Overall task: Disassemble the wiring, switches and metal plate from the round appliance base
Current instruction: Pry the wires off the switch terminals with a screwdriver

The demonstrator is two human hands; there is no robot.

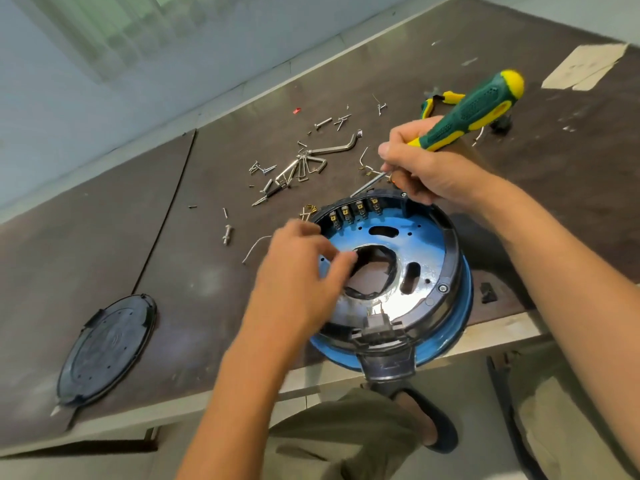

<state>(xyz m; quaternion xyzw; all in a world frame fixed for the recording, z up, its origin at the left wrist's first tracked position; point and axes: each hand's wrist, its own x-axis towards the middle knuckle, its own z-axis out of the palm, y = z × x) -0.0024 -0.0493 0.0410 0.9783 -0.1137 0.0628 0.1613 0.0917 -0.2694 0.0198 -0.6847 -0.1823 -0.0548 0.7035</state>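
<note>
Dark bench (104,220), pale wall (86,64) beyond; screws (294,164) 12 o'clock of base (448,258). Right hand (426,168) grips screwdriver (474,109); left hand (298,282) blurred, grip unclear.

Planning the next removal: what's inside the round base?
A blue plate with cutouts and four switches along the far rim. The left hand covers the plate's left side.

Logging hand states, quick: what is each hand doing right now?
Left hand: on the blue plate, blurred; grip cannot be told.
Right hand: grips the screwdriver.
</note>
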